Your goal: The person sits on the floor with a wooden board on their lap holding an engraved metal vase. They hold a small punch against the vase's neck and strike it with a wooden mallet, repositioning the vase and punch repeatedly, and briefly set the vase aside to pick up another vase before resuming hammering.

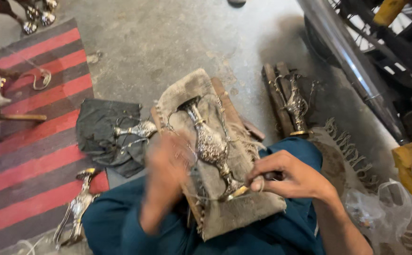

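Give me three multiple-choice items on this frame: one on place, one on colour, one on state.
1. Where does the ornate silver vase that the hands work on lie?
A. on a burlap-covered board on the lap
B. on the striped rug
C. inside a plastic bag

2. What colours are the rug stripes?
A. blue and white
B. red and dark grey
C. green and yellow

3. How is the right hand placed?
A. flat on the floor
B. raised off everything
C. at the vase's base, fingers pinched

Answers: 1 A, the burlap board sits under the vase over the teal-clad legs; 2 B, the bands at left show it; 3 C, the fingers close near the foot.
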